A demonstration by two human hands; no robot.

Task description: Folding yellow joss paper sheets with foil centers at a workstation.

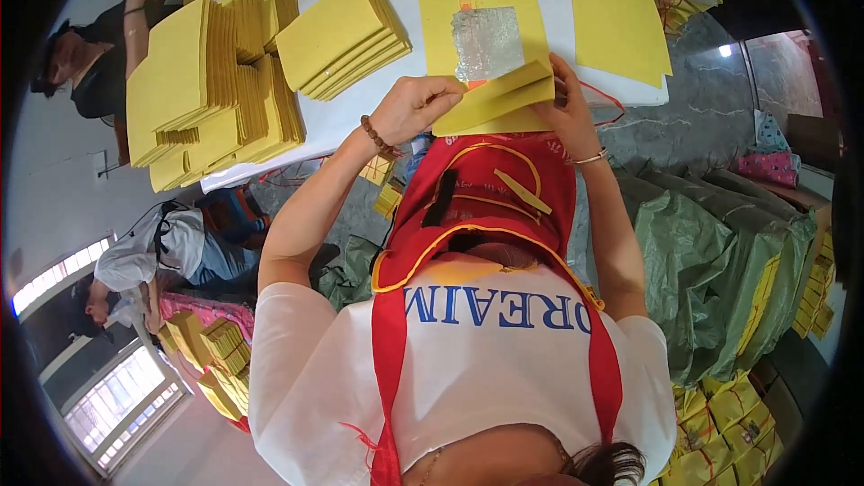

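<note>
A yellow paper sheet [441,0] with a silver foil square [486,40] and an orange mark lies at the near edge of the white table. Its near part is bent up in a fold [504,94]. My left hand [416,110], wearing a beaded bracelet, is closed in a pinch at the fold's left end, beside the foil's lower left corner. On the other side, my right hand [569,108] grips the raised right end of the fold between thumb and fingers. Part of the right fingers is hidden behind the paper.
Stacks of folded yellow paper [193,63] fill the table's left, with another bundle [342,36] closer. Flat yellow sheets [616,13] lie right. Green wrapped bales [702,261] stand on the floor at right. One person [94,63] works far left; another [166,252] bends behind at left.
</note>
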